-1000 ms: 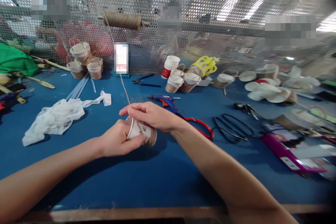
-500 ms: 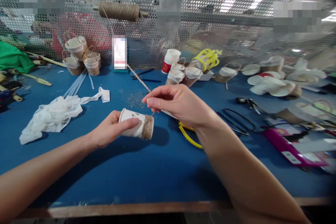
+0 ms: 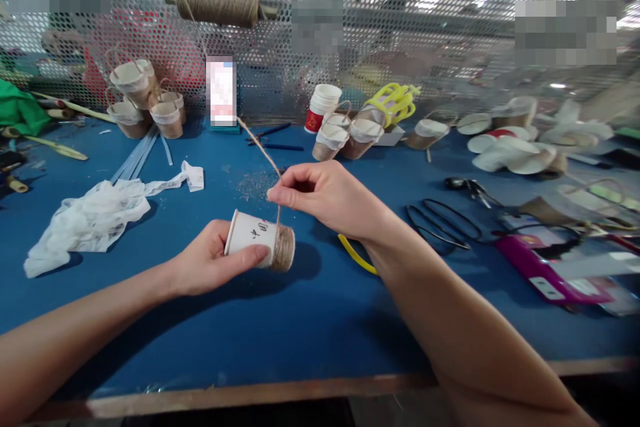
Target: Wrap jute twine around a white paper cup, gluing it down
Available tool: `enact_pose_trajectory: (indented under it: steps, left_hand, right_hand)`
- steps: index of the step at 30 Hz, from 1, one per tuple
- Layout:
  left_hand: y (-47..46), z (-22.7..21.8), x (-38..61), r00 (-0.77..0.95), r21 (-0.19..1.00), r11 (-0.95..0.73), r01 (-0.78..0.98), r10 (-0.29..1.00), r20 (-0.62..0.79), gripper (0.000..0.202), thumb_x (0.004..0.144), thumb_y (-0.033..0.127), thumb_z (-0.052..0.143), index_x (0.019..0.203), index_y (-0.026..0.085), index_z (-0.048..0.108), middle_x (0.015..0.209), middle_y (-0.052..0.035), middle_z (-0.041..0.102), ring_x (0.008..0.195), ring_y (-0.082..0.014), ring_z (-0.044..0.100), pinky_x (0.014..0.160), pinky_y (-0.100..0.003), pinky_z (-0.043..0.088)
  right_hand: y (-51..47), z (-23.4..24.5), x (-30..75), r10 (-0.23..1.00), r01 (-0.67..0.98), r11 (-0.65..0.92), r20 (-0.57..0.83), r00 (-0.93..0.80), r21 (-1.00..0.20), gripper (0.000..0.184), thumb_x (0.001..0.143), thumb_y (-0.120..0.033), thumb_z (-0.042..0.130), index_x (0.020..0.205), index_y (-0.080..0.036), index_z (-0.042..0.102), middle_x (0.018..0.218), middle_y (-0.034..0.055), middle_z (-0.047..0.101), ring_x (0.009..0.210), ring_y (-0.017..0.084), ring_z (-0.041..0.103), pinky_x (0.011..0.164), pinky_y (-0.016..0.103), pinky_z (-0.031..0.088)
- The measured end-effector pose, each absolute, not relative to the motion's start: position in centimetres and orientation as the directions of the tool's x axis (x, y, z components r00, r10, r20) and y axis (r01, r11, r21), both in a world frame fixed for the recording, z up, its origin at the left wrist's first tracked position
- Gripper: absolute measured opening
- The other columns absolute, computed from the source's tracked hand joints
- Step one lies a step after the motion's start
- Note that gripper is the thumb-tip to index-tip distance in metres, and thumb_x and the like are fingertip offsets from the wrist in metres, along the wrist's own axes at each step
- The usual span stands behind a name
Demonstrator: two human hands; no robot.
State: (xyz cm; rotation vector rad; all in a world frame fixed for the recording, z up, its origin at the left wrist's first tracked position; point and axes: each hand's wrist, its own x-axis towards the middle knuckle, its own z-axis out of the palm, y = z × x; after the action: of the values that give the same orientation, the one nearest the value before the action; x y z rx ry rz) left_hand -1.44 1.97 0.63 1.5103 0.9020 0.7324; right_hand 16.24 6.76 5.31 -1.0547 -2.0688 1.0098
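1. While lying nearly crosswise, held above the counter (image 3: 210, 340), shows the paper cup (image 3: 246, 228) with its rim leftward and twine-wrapped base (image 3: 285, 248) rightward, tipping slightly down.
2. Wraps the left hand (image 3: 214, 260) around the rim end, with the thumb pressed along the wall: nearest, and in contact.
3. Pinches twine (image 3: 258, 143) between right-hand (image 3: 325, 200) thumb and fingers, above the base, apart from the cup.
4. Runs straight down from pinch to wrapping; slants up-left, toward the spool (image 3: 217, 5).

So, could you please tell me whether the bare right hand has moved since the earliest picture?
Yes, the right hand has moved rightward, farther from the crumpled white sheer fabric lying on the blue tabletop.
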Motion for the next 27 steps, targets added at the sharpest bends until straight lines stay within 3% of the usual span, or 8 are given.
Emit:
enact_pose_trajectory:
  steps: [12,27]
  left_hand:
    - [2.3,0.1,-1.6,0.466,0.990,-0.028,0.135,0.884,-0.039,0.019,0.071,0.028,0.055,0.059,0.013,0.055,0.049,0.0055,0.037,0.044,-0.0060,0.027,0.040,-0.018,0.026]
    - [1.9,0.4,-1.9,0.525,0.956,-0.234,0.179,0.844,0.108,0.021,0.075,0.024,0.051,0.056,0.015,0.046,0.050,0.0047,0.037,0.044,-0.0060,0.029,0.038,-0.018,0.025]
  right_hand:
    - [6.1,6.1,16.4,0.871,0.515,0.432,0.195,-0.450,-0.741,0.028,0.072,-0.041,0.058,0.061,-0.015,0.055,0.054,-0.0030,0.048,0.052,0.008,0.038,0.048,0.023,0.032]
    - [6.5,5.2,15.9,0.867,0.553,0.421,0.141,-0.478,-0.719,0.028,0.074,-0.038,0.057,0.059,-0.015,0.053,0.053,-0.0039,0.046,0.051,0.007,0.035,0.048,0.023,0.029]
